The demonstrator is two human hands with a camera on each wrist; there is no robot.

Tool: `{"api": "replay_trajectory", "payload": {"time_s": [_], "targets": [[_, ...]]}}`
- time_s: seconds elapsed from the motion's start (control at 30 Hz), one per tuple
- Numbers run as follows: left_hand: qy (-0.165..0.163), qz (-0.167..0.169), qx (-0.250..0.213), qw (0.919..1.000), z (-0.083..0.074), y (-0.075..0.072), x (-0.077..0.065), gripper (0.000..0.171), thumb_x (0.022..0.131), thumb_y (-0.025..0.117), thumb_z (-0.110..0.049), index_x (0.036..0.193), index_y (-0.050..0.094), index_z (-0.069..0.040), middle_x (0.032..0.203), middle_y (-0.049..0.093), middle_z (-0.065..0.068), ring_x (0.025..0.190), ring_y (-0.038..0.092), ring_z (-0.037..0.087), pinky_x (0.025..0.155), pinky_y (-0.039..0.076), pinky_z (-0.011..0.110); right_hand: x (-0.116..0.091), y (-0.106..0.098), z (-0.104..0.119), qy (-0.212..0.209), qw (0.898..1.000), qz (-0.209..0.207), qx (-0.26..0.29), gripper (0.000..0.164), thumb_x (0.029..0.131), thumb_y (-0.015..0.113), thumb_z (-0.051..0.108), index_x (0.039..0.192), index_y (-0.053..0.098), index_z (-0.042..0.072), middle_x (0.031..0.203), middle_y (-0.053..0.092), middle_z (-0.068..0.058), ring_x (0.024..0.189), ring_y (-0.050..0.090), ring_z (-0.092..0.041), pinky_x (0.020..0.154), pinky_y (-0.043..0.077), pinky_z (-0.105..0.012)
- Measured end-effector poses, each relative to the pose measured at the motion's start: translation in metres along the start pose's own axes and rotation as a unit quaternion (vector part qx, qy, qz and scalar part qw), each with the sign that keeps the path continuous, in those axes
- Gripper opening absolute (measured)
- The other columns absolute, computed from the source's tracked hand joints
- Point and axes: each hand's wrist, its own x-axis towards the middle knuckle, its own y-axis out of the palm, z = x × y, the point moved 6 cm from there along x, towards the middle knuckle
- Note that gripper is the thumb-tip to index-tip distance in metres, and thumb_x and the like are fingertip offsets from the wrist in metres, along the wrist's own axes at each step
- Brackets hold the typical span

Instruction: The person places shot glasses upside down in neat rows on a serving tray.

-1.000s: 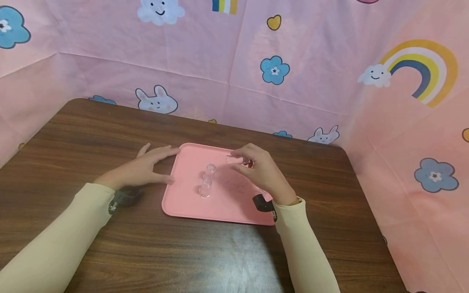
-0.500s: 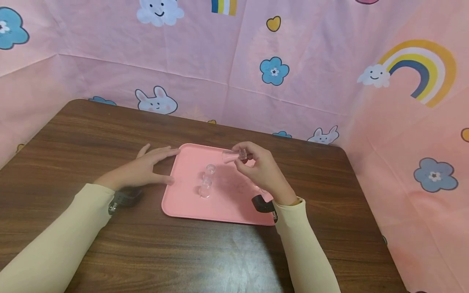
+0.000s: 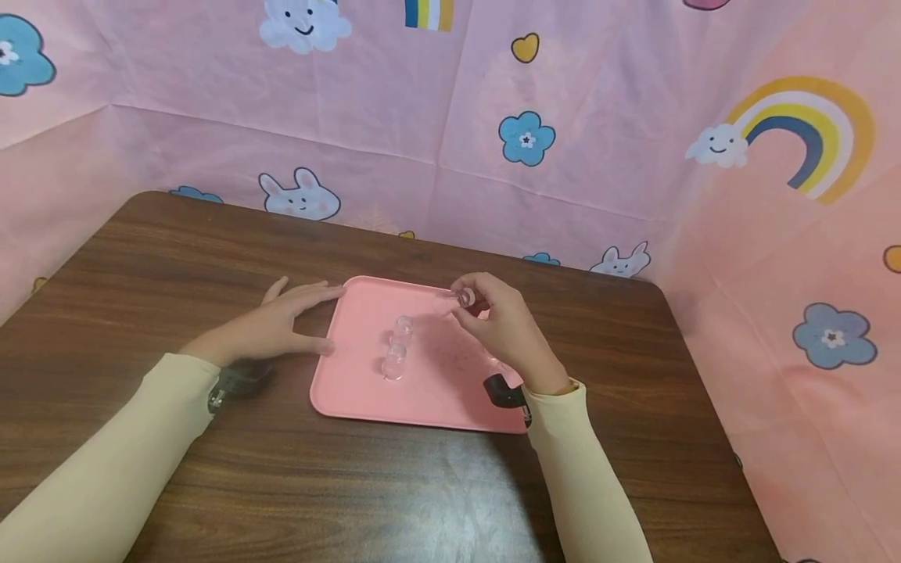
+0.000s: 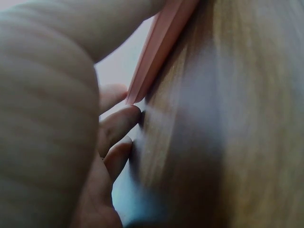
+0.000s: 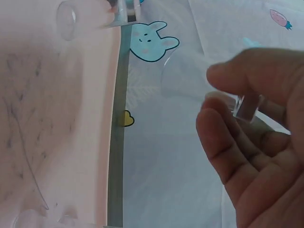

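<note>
My right hand (image 3: 496, 313) pinches a small clear shot glass (image 3: 464, 297) above the far part of a pink tray (image 3: 366, 399). Its thick base faces the head camera, and the mouth points away, hard to make out against the pink. In the right wrist view, thumb and fingers close on the thick clear base (image 5: 247, 108). Two more clear glasses, a nearer one (image 3: 394, 366) and a farther one (image 3: 404, 325), stand in a line on the tray's left half. My left hand (image 3: 274, 324) rests at the tray's left edge, fingers spread, thumb on the rim.
Another clear piece (image 3: 498, 364) shows partly behind my right wrist on the tray. The tray lies on a brown wooden table (image 3: 281, 485). A pink printed cloth (image 3: 394, 133) hangs behind and at both sides. Black wrist cameras (image 3: 503, 391) sit on both wrists.
The right hand has lifted slightly and turned the glass, so its base now faces the head camera instead of lying sideways. The left hand and the standing glasses have stayed put.
</note>
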Motion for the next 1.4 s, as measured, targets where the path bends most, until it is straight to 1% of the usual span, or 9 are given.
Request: {"api": "replay_trajectory", "payload": {"time_s": [0.07, 0.2, 0.33, 0.47, 0.73, 0.9, 1.03, 1.17, 1.4], "targets": [[-0.001, -0.001, 0.000, 1.0000, 0.001, 0.000, -0.001, 0.095, 0.084, 0.081, -0.056, 0.160, 0.039, -0.017, 0.165, 0.037, 0.015, 0.156, 0.021, 0.040, 0.123, -0.014, 0.063, 0.000, -0.001, 0.002, -0.017, 1.000, -0.012, 0.001, 0.037, 0.092, 0.076, 0.000, 0.128, 0.068, 0.005, 0.101, 0.064, -0.005, 0.088, 0.061, -0.018, 0.083, 0.059, -0.036], [0.002, -0.002, -0.001, 1.0000, 0.001, -0.001, -0.002, 0.095, 0.084, 0.081, -0.055, 0.160, 0.040, -0.016, 0.165, 0.037, 0.015, 0.156, 0.021, 0.041, 0.123, -0.014, 0.064, 0.001, -0.001, 0.007, -0.043, 0.999, -0.031, 0.010, 0.045, 0.095, 0.074, 0.003, 0.139, 0.064, 0.005, 0.114, 0.070, -0.007, 0.097, 0.063, -0.018, 0.094, 0.059, -0.039], [0.007, -0.004, 0.002, 1.0000, 0.000, -0.003, -0.002, 0.095, 0.084, 0.081, -0.055, 0.160, 0.040, -0.016, 0.165, 0.038, 0.015, 0.155, 0.022, 0.041, 0.123, -0.013, 0.064, 0.002, 0.001, 0.010, -0.025, 0.998, -0.039, 0.050, 0.038, 0.094, 0.074, 0.001, 0.131, 0.065, 0.003, 0.120, 0.069, -0.009, 0.106, 0.066, -0.021, 0.103, 0.056, -0.042], [0.006, -0.003, 0.005, 1.0000, 0.001, -0.004, -0.003, 0.095, 0.084, 0.080, -0.056, 0.160, 0.040, -0.017, 0.165, 0.037, 0.014, 0.156, 0.022, 0.041, 0.123, -0.014, 0.064, 0.003, 0.003, 0.009, -0.008, 0.995, -0.039, 0.087, 0.032, 0.092, 0.074, -0.004, 0.122, 0.069, 0.003, 0.112, 0.069, -0.010, 0.103, 0.066, -0.023, 0.099, 0.058, -0.047], [0.003, -0.003, 0.009, 1.0000, 0.002, -0.005, -0.003, 0.094, 0.084, 0.080, -0.056, 0.160, 0.040, -0.017, 0.165, 0.037, 0.015, 0.155, 0.023, 0.041, 0.123, -0.013, 0.064, 0.004, 0.007, 0.004, -0.007, 0.996, -0.035, 0.087, 0.029, 0.091, 0.074, -0.007, 0.119, 0.071, 0.000, 0.109, 0.068, -0.011, 0.101, 0.065, -0.024, 0.095, 0.060, -0.044], [0.007, 0.000, 0.008, 1.0000, 0.004, -0.003, -0.001, 0.094, 0.084, 0.080, -0.056, 0.160, 0.040, -0.018, 0.165, 0.038, 0.013, 0.156, 0.022, 0.040, 0.122, -0.014, 0.064, 0.010, 0.016, 0.004, -0.006, 0.997, -0.034, 0.075, 0.030, 0.090, 0.074, -0.008, 0.119, 0.068, -0.004, 0.107, 0.066, -0.012, 0.102, 0.066, -0.026, 0.096, 0.060, -0.047], [0.008, 0.003, 0.002, 1.0000, 0.005, 0.000, 0.000, 0.094, 0.085, 0.080, -0.056, 0.161, 0.039, -0.018, 0.165, 0.037, 0.012, 0.156, 0.021, 0.039, 0.123, -0.014, 0.063, 0.021, 0.027, 0.004, 0.005, 0.998, -0.015, 0.057, 0.027, 0.092, 0.073, -0.006, 0.118, 0.067, -0.003, 0.106, 0.064, -0.011, 0.103, 0.065, -0.025, 0.097, 0.059, -0.040], [0.005, 0.000, -0.002, 1.0000, 0.004, 0.000, 0.000, 0.095, 0.084, 0.080, -0.057, 0.160, 0.039, -0.019, 0.165, 0.037, 0.012, 0.157, 0.021, 0.038, 0.123, -0.015, 0.063, 0.035, 0.041, 0.004, 0.024, 0.999, 0.024, 0.027, 0.024, 0.096, 0.071, 0.000, 0.119, 0.067, 0.001, 0.110, 0.064, -0.008, 0.106, 0.064, -0.021, 0.098, 0.058, -0.030], [0.006, -0.001, -0.002, 1.0000, 0.001, 0.001, 0.000, 0.095, 0.084, 0.080, -0.057, 0.160, 0.039, -0.017, 0.165, 0.038, 0.012, 0.157, 0.021, 0.038, 0.123, -0.015, 0.062, 0.048, 0.058, -0.001, 0.056, 0.996, 0.067, -0.008, 0.024, 0.098, 0.070, 0.005, 0.122, 0.067, 0.002, 0.113, 0.066, -0.007, 0.113, 0.067, -0.023, 0.097, 0.057, -0.029]]}}
